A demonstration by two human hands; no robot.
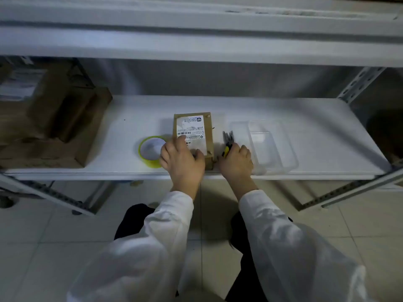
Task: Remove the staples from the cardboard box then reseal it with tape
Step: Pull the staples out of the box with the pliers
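A small brown cardboard box (201, 127) with a white shipping label lies on the white shelf (122, 118), near its front edge. My left hand (182, 159) rests on the box's near left part, fingers curled over its top. Just right of the box, my right hand (236, 161) grips the yellow handles of a pair of pliers (227, 140), whose dark jaws point away from me. A roll of yellow-green tape (150, 151) lies flat on the shelf, left of the box and touching my left hand.
A clear plastic tray (270, 144) sits right of my right hand. Larger brown cartons (54, 118) fill the shelf's left end. An upper shelf (196, 40) overhangs, and slotted metal uprights (357, 83) frame the right side. Tiled floor lies below.
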